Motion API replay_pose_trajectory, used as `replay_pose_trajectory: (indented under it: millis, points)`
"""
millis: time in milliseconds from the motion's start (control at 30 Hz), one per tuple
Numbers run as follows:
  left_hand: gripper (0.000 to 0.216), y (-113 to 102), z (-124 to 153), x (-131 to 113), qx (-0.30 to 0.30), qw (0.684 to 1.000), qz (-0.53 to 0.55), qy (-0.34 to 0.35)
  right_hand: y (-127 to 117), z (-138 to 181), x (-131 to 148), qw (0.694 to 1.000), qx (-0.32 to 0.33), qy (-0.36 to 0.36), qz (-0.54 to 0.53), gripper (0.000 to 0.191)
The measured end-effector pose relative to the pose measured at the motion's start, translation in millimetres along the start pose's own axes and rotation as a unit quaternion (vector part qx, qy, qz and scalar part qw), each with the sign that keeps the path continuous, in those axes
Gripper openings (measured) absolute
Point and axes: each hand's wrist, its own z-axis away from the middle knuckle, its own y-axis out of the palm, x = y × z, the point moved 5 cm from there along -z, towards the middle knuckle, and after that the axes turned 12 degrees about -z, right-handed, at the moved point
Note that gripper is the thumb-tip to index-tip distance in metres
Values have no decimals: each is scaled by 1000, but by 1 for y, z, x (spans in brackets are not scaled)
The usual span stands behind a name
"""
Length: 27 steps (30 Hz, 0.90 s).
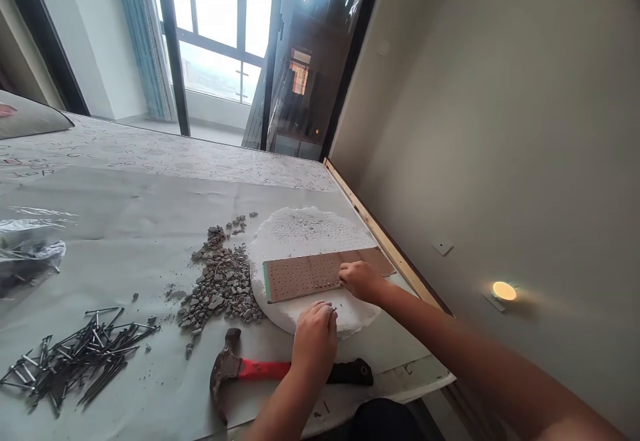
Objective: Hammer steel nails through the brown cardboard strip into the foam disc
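Note:
A brown board (310, 274) drilled with many small holes lies on a white round foam slab (300, 228). My right hand (361, 280) rests on the board's right part with curled fingers pressing it. My left hand (315, 338) is closed in a pinch at the slab's front edge, holding something small, perhaps a nail. A claw hammer (250, 369) with a red and black handle lies just in front of the slab, partly under my left wrist.
A heap of grey rubble (220, 284) lies left of the slab. Several loose nails (75, 358) are piled at the near left. A clear plastic bag (27, 254) sits at the far left. A wall with a lit round lamp (504, 290) borders the right side.

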Motion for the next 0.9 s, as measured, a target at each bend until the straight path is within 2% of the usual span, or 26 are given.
replay_pose_trajectory:
  millis: [167, 300, 367, 433, 500, 567, 633, 700, 800, 900]
  points:
    - [30, -2, -4, 1, 37, 999, 0, -40, -6, 3, -2, 999, -7, 32, -27, 21]
    - [31, -5, -7, 6, 42, 996, 38, -73, -24, 7, -5, 994, -37, 84, -59, 22]
    - [30, -8, -9, 10, 26, 991, 82, -100, -37, 10, -1, 987, -69, 87, -121, 20]
    - [30, -10, -11, 15, 2, 977, 165, -132, -49, 14, 13, 970, -96, 39, -222, 18]
    - [30, -8, -13, 18, 4, 942, 291, -164, -56, 18, 33, 945, -98, -37, -311, 16]
    - [30, -1, -14, 19, 46, 882, 424, -200, -59, 23, 51, 926, -91, -87, -356, 13]
    - [30, 7, -13, 17, 95, 815, 519, -237, -57, 25, 62, 921, -91, -97, -365, 12]
    - [29, 11, -12, 16, 119, 769, 571, -263, -54, 25, 66, 922, -97, -97, -362, 11]
    - [26, 10, -10, 16, 122, 734, 609, -275, -50, 23, 57, 924, -109, -92, -356, 18]
    - [25, 7, -7, 18, 112, 721, 620, -289, -48, 17, 29, 929, -171, -50, -324, 23]
